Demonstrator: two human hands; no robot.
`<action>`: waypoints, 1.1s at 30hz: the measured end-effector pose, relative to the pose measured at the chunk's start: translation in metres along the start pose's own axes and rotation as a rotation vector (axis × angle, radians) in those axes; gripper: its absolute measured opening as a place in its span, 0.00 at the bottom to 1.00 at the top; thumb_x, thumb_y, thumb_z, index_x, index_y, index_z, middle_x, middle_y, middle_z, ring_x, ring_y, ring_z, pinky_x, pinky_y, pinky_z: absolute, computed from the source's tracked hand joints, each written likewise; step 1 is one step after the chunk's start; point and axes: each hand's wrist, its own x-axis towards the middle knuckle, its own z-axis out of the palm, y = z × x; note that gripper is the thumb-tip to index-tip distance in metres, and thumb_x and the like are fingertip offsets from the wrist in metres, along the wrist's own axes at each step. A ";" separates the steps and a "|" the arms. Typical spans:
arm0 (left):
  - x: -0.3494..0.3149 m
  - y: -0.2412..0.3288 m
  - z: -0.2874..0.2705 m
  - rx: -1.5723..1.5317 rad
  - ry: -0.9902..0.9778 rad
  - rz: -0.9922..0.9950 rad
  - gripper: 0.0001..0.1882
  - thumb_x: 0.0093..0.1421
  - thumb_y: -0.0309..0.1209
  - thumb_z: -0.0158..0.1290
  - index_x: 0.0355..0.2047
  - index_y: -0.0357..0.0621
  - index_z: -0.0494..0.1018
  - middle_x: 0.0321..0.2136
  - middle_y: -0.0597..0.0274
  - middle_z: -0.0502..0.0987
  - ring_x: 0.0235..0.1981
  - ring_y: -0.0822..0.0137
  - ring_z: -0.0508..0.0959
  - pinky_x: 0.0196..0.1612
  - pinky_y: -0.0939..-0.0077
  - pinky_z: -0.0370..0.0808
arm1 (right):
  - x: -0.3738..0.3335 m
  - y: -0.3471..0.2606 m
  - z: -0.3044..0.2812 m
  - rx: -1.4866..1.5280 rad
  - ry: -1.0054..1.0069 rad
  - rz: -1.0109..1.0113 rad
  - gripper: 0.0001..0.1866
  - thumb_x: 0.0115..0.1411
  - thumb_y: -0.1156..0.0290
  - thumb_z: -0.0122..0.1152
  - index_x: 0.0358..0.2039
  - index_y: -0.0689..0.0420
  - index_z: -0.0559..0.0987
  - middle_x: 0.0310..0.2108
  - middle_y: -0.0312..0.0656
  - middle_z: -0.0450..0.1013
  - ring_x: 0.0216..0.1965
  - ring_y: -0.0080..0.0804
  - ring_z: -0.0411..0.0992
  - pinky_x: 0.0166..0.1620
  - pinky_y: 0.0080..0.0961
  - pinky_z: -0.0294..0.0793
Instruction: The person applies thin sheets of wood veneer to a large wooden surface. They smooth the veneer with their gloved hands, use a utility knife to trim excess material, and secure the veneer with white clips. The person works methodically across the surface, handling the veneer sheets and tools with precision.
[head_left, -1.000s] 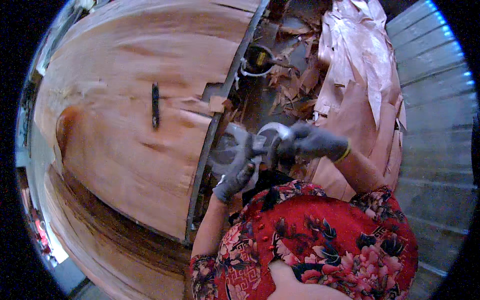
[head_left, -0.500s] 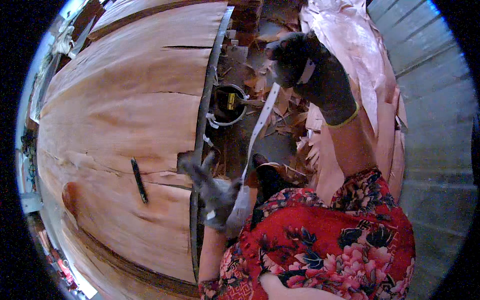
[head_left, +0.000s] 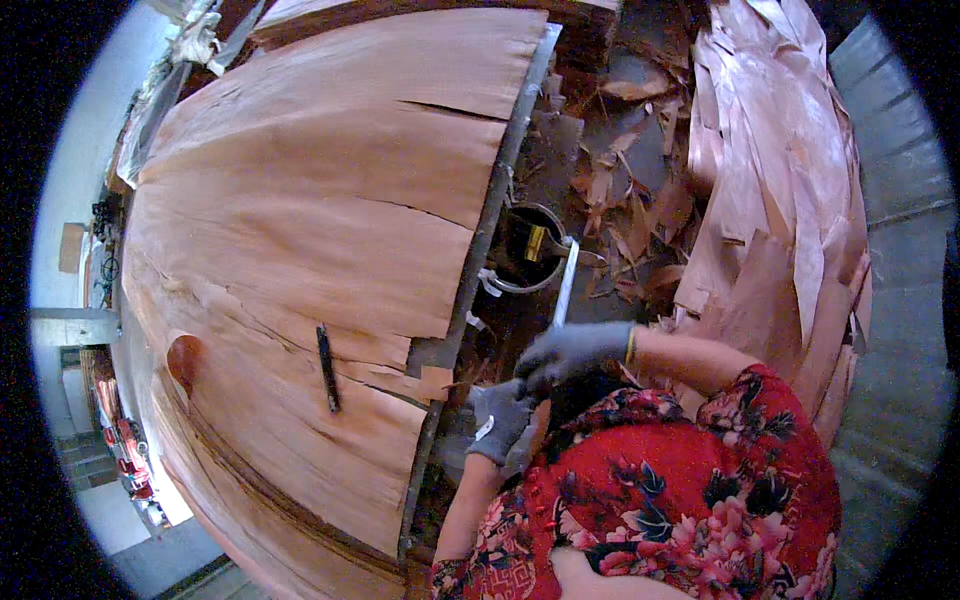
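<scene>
My left hand (head_left: 499, 416), in a grey glove with a white patch on its back, is closed beside the edge of the wood veneer sheet (head_left: 330, 250). What its fingers hold is hidden. Touching it from the right is my gloved right hand (head_left: 578, 352), its fingers curled together. A narrow white tape (head_left: 566, 285) sticks up from behind the right hand toward the bucket rim. On the veneer lies a slim black tool (head_left: 328, 370), perhaps a cutter. A small veneer scrap (head_left: 436, 383) rests at the sheet's edge, near my left fingers. Long cracks run across the sheet.
A round bucket (head_left: 556, 275) with a yellow item inside stands against the stack's edge. Torn veneer pieces (head_left: 625, 230) litter the floor beyond it. To the right lies a long pile of veneer strips (head_left: 770, 150), alongside a grey corrugated surface (head_left: 905, 300).
My right hand has come down from the far right to meet the left. The long stretch of perforated white tape between them no longer shows. The view has shifted, and a veneer scrap shows at the edge.
</scene>
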 end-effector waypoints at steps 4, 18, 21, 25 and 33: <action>-0.017 -0.012 0.004 -0.047 0.042 -0.015 0.06 0.50 0.30 0.54 0.27 0.42 0.77 0.23 0.53 0.77 0.27 0.59 0.78 0.29 0.68 0.73 | 0.009 0.004 0.030 -0.579 0.023 -0.029 0.10 0.53 0.62 0.52 0.28 0.56 0.74 0.28 0.49 0.72 0.31 0.53 0.69 0.33 0.41 0.69; -0.022 -0.017 -0.010 -0.213 0.169 0.128 0.43 0.42 0.44 0.64 0.56 0.37 0.60 0.58 0.39 0.52 0.57 0.43 0.57 0.57 0.60 0.58 | -0.005 0.016 0.037 0.104 0.435 0.093 0.33 0.61 0.62 0.52 0.62 0.51 0.51 0.46 0.42 0.70 0.42 0.27 0.68 0.45 0.28 0.69; 0.002 0.005 -0.027 -0.484 0.187 0.066 0.29 0.48 0.40 0.60 0.48 0.36 0.69 0.47 0.44 0.70 0.45 0.52 0.73 0.46 0.63 0.69 | -0.010 -0.018 0.022 0.003 0.313 0.227 0.37 0.59 0.64 0.54 0.64 0.49 0.48 0.42 0.44 0.72 0.38 0.30 0.71 0.41 0.29 0.71; 0.032 0.010 -0.014 -0.388 0.136 0.000 0.13 0.51 0.37 0.55 0.29 0.40 0.76 0.24 0.49 0.76 0.28 0.52 0.77 0.31 0.63 0.71 | -0.004 -0.006 0.005 -0.245 0.243 0.138 0.36 0.58 0.68 0.53 0.64 0.48 0.48 0.36 0.48 0.75 0.30 0.38 0.74 0.35 0.32 0.73; 0.075 0.014 -0.015 -0.109 -0.119 0.005 0.09 0.50 0.35 0.53 0.26 0.42 0.76 0.24 0.49 0.76 0.27 0.49 0.76 0.29 0.60 0.70 | -0.004 0.009 -0.027 -0.505 0.134 0.227 0.37 0.50 0.70 0.55 0.62 0.48 0.55 0.30 0.54 0.73 0.30 0.53 0.72 0.34 0.38 0.71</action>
